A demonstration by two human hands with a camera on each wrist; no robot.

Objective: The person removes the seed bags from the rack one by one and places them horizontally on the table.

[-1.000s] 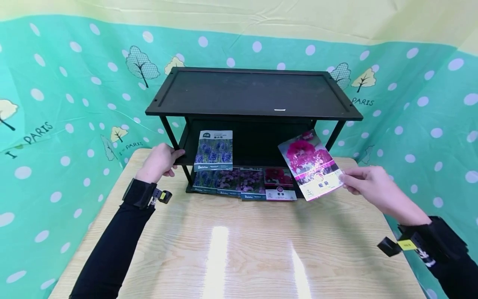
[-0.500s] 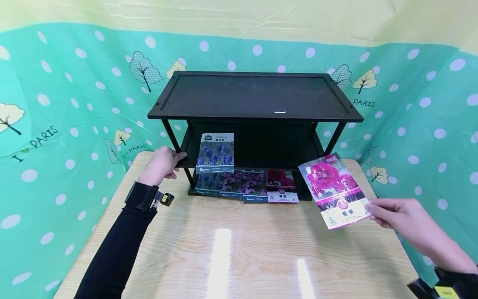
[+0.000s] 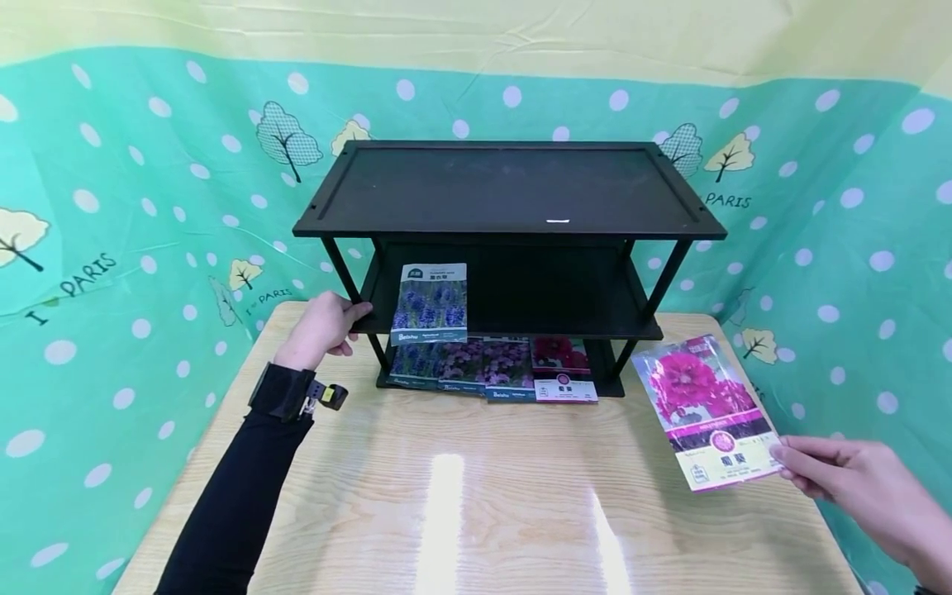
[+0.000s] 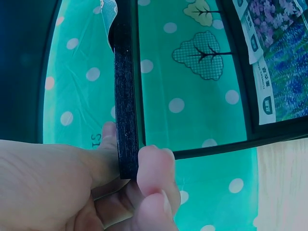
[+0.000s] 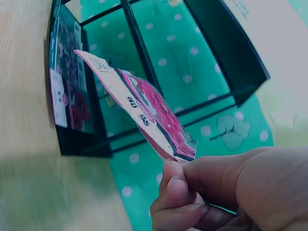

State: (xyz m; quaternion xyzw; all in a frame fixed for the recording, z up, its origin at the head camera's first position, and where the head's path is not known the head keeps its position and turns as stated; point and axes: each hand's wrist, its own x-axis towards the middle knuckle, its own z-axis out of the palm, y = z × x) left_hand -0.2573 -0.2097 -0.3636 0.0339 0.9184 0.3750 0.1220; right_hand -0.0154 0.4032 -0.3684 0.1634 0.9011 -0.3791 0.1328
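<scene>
My right hand (image 3: 863, 487) pinches the lower right corner of a pink-flower seed packet (image 3: 702, 413), held tilted to the right of the black shelf rack (image 3: 513, 190). In the right wrist view the same seed packet (image 5: 139, 106) is seen nearly edge-on above thumb and fingers. My left hand (image 3: 316, 330) grips the left front corner of the rack's middle shelf (image 3: 550, 297); in the left wrist view, thumb and fingers pinch the black shelf edge (image 4: 126, 110). A blue-flower packet (image 3: 430, 304) lies on the middle shelf's left part.
On the bottom shelf several packets stand in a row: blue-flower (image 3: 416, 364), purple-flower (image 3: 509, 368) and red-flower (image 3: 563, 368). The wooden table (image 3: 357, 496) spreads in front. A green dotted curtain (image 3: 134, 248) surrounds the back and sides.
My right hand has drawn the pink-flower packet away from the middle shelf, to the right and toward me. My left hand keeps its grip on the shelf corner.
</scene>
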